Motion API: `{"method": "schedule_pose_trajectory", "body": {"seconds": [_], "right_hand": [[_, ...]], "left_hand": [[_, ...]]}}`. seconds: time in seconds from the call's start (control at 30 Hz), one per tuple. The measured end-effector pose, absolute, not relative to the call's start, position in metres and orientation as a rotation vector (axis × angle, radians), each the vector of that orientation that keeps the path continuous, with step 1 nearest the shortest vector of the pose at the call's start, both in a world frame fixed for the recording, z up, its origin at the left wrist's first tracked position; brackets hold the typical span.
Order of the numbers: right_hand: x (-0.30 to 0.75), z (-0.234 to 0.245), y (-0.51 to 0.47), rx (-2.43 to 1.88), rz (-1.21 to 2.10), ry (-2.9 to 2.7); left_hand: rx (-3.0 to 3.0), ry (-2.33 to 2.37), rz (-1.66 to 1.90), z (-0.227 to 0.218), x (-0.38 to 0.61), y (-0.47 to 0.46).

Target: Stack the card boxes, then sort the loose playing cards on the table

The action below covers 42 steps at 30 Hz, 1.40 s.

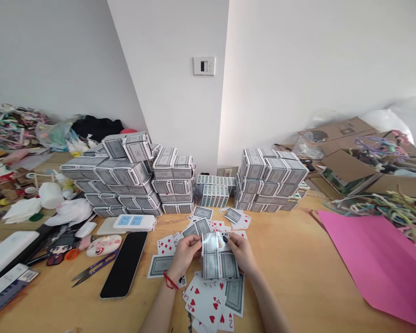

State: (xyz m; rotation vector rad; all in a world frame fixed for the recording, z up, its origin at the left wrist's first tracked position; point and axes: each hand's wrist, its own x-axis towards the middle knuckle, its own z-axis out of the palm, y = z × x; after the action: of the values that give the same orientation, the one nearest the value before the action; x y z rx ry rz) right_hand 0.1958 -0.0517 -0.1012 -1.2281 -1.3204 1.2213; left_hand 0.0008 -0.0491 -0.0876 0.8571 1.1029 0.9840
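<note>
In the head view, a small block built from folded playing cards (211,267) stands in front of me, its grey patterned backs facing out. My left hand (185,252), with a red cord on its wrist, pinches the block's upper left edge. At the top right, my right hand (241,252) closes its thumb and fingers on a playing card (223,241) whose face partly shows. Whether that card is fixed to the block I cannot tell. Loose playing cards (205,298) lie face up and face down around and under the block.
Stacked card blocks stand at the back left (125,175), centre (213,189) and right (272,178). To the left lie a black phone (124,264), thread snips (95,269) and a power strip (134,222). Pink paper (374,263) and a cardboard box (353,171) are on the right.
</note>
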Motion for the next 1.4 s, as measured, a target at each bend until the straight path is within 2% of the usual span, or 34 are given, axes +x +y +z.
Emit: {"method": "schedule_pose_trajectory", "body": {"seconds": [0.27, 1.4], "right_hand": [[0.198, -0.107, -0.049, -1.2, 1.333, -1.213], [0.197, -0.104, -0.055, -1.307, 1.345, -1.349]], "left_hand": [[0.899, 1.127, 1.031, -0.09, 0.002, -0.051], [0.912, 1.034, 0.857, -0.075, -0.005, -0.054]]}}
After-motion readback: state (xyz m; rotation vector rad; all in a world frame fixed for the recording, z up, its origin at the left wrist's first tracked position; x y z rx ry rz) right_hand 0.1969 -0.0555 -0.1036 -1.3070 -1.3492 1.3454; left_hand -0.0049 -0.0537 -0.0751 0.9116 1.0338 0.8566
